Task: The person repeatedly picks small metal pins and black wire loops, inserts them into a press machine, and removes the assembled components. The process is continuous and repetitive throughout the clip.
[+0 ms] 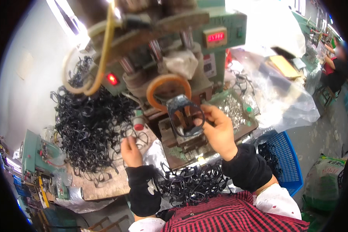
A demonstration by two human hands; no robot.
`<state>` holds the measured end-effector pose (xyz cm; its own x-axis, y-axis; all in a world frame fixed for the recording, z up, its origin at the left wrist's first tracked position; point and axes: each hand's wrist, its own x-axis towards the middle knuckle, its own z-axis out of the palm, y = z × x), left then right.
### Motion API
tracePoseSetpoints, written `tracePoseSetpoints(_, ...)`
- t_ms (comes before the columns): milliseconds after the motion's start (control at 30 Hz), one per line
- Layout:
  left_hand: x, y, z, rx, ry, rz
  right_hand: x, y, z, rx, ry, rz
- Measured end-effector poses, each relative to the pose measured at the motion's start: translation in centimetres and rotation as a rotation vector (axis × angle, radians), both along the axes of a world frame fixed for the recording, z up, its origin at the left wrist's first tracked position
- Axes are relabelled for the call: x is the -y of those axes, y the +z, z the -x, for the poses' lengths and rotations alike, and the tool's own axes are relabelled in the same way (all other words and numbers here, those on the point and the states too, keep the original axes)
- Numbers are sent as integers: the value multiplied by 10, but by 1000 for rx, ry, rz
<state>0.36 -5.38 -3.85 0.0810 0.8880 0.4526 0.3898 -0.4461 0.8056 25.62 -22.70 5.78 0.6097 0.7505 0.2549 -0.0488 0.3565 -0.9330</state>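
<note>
My right grip pinches the side rim of a black loop just to its left, likely light, springy, best held there; my left grip's state I cannot tell.

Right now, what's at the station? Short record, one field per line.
Left grip: nothing visibly held; near red button
Right grip: holding black frame
Press: ahead; display lit red
Orange ring: partly behind the black frame
Black loops: big pile on bench, left; more before torso
Basket: blue, right side, dark pieces inside
</note>
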Motion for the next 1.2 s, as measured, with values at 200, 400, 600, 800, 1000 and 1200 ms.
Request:
tracePoseSetpoints(200, 88, 128, -46, 757, -486, -121, 3, 12, -1, -114, 101, 8)
tracePoseSetpoints(400, 93, 174, -76, 667, -553, -221, 14, 37, 21, -135, 160, -6)
tracePoseSetpoints(600, 139, 167, -80, 366, -549, -130, 27, -2, -45, 1063, -394, 258)
tracePoseSetpoints(800, 139, 164, -111, 371, -567, 69, 33, -61, -95, 1133, -618, 425)
tracePoseSetpoints(1000, 134, 157, -113, 317, -582, 34, 28, -56, -100, 1025, -509, 428)
tracePoseSetpoints(1200, 141, 148, -107, 393, -587, 21, 5, -51, -104, 1535, -224, 322)
